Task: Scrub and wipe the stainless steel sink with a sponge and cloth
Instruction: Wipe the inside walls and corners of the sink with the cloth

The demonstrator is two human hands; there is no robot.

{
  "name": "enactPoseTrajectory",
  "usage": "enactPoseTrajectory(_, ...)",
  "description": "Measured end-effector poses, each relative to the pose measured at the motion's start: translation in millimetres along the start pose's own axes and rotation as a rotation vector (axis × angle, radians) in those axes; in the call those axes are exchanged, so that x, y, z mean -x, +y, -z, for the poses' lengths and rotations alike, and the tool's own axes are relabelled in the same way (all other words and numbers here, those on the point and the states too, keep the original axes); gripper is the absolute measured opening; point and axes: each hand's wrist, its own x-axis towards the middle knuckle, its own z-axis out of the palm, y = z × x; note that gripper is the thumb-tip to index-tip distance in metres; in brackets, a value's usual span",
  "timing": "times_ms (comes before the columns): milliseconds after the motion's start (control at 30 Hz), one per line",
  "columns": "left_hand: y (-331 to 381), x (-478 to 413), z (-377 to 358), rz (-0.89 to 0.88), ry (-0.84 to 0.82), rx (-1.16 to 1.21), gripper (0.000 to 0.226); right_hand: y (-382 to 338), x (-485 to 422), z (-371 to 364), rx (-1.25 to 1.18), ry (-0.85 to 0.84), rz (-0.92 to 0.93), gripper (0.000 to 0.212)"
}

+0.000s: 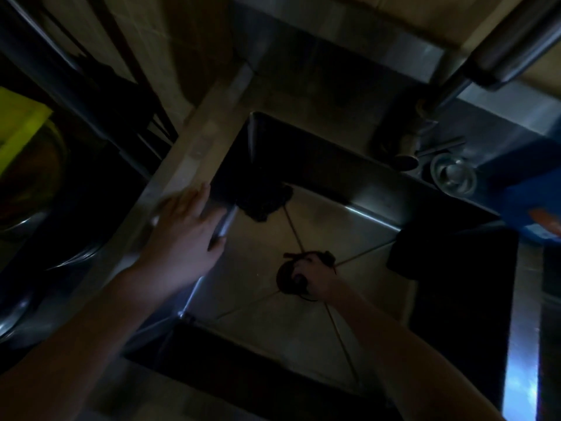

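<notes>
My left hand (182, 226) is resting flat on the sink (194, 147) rim at nine o'clock. My right hand (315, 278) is gripping a dark thing (326, 256) over the central drain (285, 281), and a dark cloth (264, 199) is lying at eleven.

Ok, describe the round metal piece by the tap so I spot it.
Start at the steel sink and follow its far rim right to the tap base. Just right of it lies a shiny round metal disc with a raised centre, the only bright circle, beside a blue object.
</notes>
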Motion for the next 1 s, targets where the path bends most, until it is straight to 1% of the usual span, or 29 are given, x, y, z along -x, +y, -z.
enactPoseTrajectory(33,-0.4,-0.4,0.5,-0.003,-0.001,0.005,0.049,-3.8,4.1,-0.5,-0.014,-0.027,-0.040,0.036)
enactPoseTrajectory(133,-1.7,-0.4,1.6,-0.006,-0.021,0.004,0.048,-12.0,22.0,-8.5,-0.113,-0.007,-0.167,0.029)
enactPoseTrajectory(200,-2.1,1.6,3.1,-0.009,-0.020,0.009,0.046,-19.2,35.5,-9.6,-0.193,0.021,-0.225,0.017)
enactPoseTrajectory(233,-2.3,3.2,4.0,-0.012,-0.016,0.020,0.045,-21.0,44.8,-10.6,-0.270,0.095,-0.244,0.007)
enactPoseTrajectory(267,-2.3,4.9,4.6,-0.014,-0.013,0.031,0.044,-26.4,52.1,-11.0,-0.410,0.174,-0.322,0.007)
enactPoseTrajectory(300,-2.0,6.9,5.7,-0.015,-0.012,0.041,0.043,-25.5,58.4,-16.5,-0.575,0.226,-0.337,0.011)
enactPoseTrajectory(367,-0.7,10.7,5.5,-0.025,-0.007,0.063,0.042,-28.0,74.5,-15.7,-0.646,0.266,-0.351,0.010)
enactPoseTrajectory(433,1.7,16.9,9.2,-0.057,0.015,0.074,0.041,-30.1,88.3,-13.5,-0.664,0.298,-0.373,0.017)
enactPoseTrajectory(467,3.2,20.2,11.9,-0.069,0.023,0.087,0.040,-31.1,97.1,-14.2,-0.733,0.331,-0.371,0.016)
enactPoseTrajectory(500,5.0,23.6,14.5,-0.080,0.027,0.104,0.039,-34.5,107.7,-14.4,-0.765,0.426,-0.370,0.016)
enactPoseTrajectory(533,6.8,26.6,16.8,-0.095,0.031,0.117,0.039,-34.5,110.5,-16.1,-0.771,0.461,-0.375,0.021)
enactPoseTrajectory(567,8.5,29.6,18.5,-0.108,0.033,0.125,0.040,-37.6,117.5,-13.6,-0.781,0.459,-0.367,0.025)
enactPoseTrajectory(633,11.3,35.4,20.7,-0.121,0.021,0.131,0.042,-44.4,127.4,-11.8,-0.727,0.515,-0.378,0.030)
enactPoseTrajectory(700,12.6,41.4,21.7,-0.125,0.007,0.130,0.044,-50.5,132.0,-13.2,-0.733,0.527,-0.361,0.036)
enactPoseTrajectory(767,12.7,47.8,22.8,-0.120,0.001,0.129,0.044,-51.3,143.6,-15.7,-0.633,0.607,-0.328,0.039)
enactPoseTrajectory(800,12.9,50.6,23.8,-0.114,0.000,0.135,0.044,-53.8,148.3,-15.9,-0.656,0.632,-0.343,0.044)
enactPoseTrajectory(867,13.9,56.0,27.6,-0.104,-0.001,0.146,0.045,-55.0,159.3,-18.4,-0.640,0.663,-0.215,0.038)
enactPoseTrajectory(900,14.8,58.5,29.7,-0.101,-0.006,0.142,0.045,-59.8,165.5,-14.0,-0.652,0.657,-0.204,0.034)
enactPoseTrajectory(967,17.4,64.7,34.4,-0.089,-0.023,0.142,0.045,-61.4,175.7,-12.1,-0.645,0.714,-0.138,0.038)
enactPoseTrajectory(1000,18.7,68.2,37.3,-0.083,-0.032,0.145,0.044,-61.3,182.3,-10.2,-0.679,0.730,-0.106,0.041)
